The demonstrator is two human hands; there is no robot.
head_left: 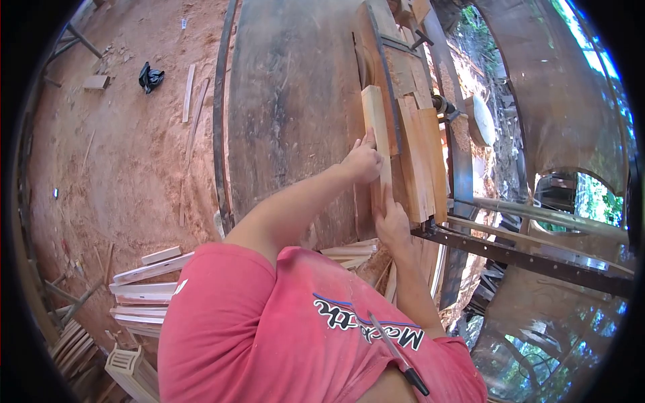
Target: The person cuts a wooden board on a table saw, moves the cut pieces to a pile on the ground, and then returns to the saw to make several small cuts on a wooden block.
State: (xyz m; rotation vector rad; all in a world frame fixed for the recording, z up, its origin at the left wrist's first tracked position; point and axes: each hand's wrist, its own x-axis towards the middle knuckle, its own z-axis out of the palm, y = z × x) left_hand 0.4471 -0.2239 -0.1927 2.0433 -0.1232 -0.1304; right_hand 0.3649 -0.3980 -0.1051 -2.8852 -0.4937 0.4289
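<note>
A pale wooden strip [379, 121] lies lengthwise on the large worn wooden tabletop [289, 101], alongside a dark upright guide board [384, 74]. My left hand [363, 161] grips the strip near its middle, with a finger stretched along it. Closer to my body, my right hand [394, 225] holds the strip's near end, a finger pointing forward along its side. Some of the strip's near end is hidden by my fingers. Just right of the guide, several reddish boards [420, 161] lie side by side. A thin dark slot runs in the tabletop left of the guide.
A metal clamp [422, 39] and a round pale disc [480, 121] are at the right, above a dark perforated metal beam [531, 258]. Stacked planks [144, 292] and a black bag [150, 78] lie on the dirt floor at left. A pen hangs from my shirt.
</note>
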